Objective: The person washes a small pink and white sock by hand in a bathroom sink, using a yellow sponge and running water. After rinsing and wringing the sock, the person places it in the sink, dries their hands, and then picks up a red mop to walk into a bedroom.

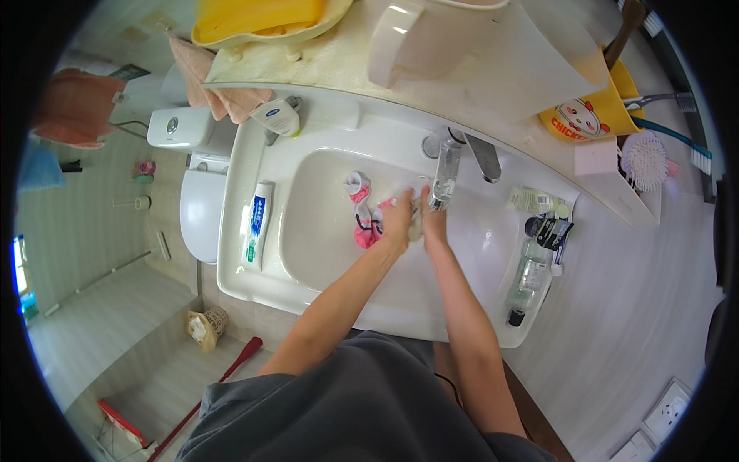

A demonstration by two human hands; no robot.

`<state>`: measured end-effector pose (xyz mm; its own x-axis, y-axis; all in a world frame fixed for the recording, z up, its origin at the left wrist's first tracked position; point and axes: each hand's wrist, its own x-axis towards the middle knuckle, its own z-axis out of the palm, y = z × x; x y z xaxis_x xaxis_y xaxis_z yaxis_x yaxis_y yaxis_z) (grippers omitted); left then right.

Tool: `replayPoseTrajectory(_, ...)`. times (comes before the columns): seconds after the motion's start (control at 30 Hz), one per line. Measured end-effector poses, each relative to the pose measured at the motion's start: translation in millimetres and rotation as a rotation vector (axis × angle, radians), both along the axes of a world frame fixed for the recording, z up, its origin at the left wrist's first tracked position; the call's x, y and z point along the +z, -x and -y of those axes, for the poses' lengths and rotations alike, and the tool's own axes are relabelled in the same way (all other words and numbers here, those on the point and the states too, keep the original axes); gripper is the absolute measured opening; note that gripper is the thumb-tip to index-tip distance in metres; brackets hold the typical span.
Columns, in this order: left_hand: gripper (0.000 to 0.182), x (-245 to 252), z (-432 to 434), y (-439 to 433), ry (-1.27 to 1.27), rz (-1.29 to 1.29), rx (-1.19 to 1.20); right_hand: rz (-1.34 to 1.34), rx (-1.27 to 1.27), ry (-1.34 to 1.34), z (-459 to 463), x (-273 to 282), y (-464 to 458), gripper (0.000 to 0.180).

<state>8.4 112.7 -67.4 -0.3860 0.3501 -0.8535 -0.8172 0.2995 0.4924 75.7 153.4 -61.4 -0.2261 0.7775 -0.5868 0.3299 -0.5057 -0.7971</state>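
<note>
A pink and white sock (362,215) with dark stripes lies in the white washbasin (323,254), just left of my hands. My left hand (398,219) is over the basin, its fingers toward the back wall; pink and white fabric shows at its far edge. Close beside it, my right hand (434,224) is under the spout of the chrome faucet (445,170), which partly hides it. Something pale and wet (415,230) shows between both palms; whether it is fabric or suds is unclear. The fingers' grip is hidden.
A toothpaste tube (258,225) lies on the left rim, with a squeeze tube (278,118) at the back left. A mouthwash bottle (528,277) and other tubes line the right rim. Above hangs a shelf holding a plastic pitcher (444,40) and a yellow cup (589,115) of toothbrushes.
</note>
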Motion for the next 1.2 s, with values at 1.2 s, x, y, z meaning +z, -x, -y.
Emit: replayPoseTrajectory(1.2, 0.039, -9, 122, 35, 0.197, -0.398, -0.624, -0.577, -0.087, -0.057, 85, 7, 22, 0.039)
